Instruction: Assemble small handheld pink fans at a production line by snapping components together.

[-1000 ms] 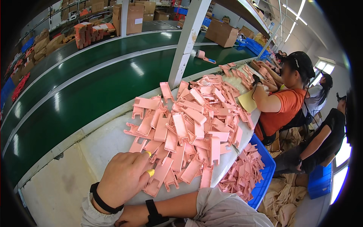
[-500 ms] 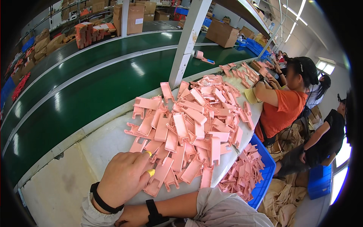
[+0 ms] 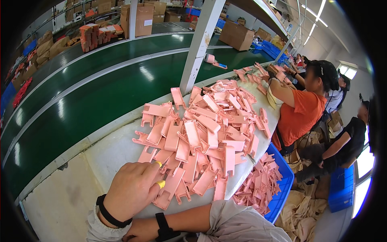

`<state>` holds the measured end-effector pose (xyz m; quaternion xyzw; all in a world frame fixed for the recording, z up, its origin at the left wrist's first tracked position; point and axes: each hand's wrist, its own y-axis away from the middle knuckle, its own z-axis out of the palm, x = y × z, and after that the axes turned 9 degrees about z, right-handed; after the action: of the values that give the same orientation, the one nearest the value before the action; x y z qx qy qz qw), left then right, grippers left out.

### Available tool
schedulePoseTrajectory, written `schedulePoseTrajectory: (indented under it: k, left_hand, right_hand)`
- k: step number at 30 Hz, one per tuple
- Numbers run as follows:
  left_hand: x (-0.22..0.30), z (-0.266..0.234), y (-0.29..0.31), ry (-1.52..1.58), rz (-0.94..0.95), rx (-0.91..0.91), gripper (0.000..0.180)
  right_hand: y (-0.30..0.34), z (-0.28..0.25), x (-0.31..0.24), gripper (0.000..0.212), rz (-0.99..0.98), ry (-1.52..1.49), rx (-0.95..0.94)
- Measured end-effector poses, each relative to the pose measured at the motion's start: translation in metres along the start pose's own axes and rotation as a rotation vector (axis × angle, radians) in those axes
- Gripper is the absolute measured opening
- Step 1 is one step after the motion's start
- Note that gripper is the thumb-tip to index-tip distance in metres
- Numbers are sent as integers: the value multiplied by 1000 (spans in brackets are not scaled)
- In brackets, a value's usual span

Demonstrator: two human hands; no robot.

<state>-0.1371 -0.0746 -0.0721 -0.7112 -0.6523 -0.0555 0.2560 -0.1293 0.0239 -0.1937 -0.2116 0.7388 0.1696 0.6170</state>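
My left hand (image 3: 135, 183) rests at the near left edge of a heap of pink plastic housings (image 3: 201, 121). Yellow finger covers sit on its thumb and a fingertip, which are apart and close to a long flat pink housing (image 3: 171, 187); no piece is seen lifted in them. A black band circles this wrist. My right forearm, also with a black band, lies across the near edge of the table. The right hand (image 3: 141, 230) is tucked beneath my left wrist, its fingers hidden.
A blue bin (image 3: 286, 183) of smaller pink pieces stands right of the table. Beyond the table runs a green conveyor belt (image 3: 100, 76), with a white post (image 3: 199, 48) at its edge. A co-worker in an orange shirt (image 3: 304, 115) handles pink parts farther along; another person sits behind.
My hands and the heap have not moved. The co-worker in orange has shifted their arms over the pink parts, and the person in black has leaned slightly.
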Motion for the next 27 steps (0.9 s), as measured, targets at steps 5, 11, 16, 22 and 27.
schedulePoseTrajectory:
  k: [5, 11, 16, 22, 27]
  left_hand:
    - [-1, 2, 1, 4, 10, 21, 39]
    - [-1, 1, 1, 10, 15, 16, 39]
    - [0, 0, 0, 8, 2, -7, 39]
    - [1, 0, 0, 7, -12, -30, 39]
    - [1, 0, 0, 14, -8, -21, 39]
  right_hand:
    - [0, 0, 0, 18, -26, -15, 8]
    - [0, 0, 0, 18, -34, 6, 9]
    - [-1, 2, 3, 18, -66, 8, 32]
    - [-1, 4, 5, 18, -44, 0, 35]
    - [-1, 3, 4, 19, -48, -2, 37]
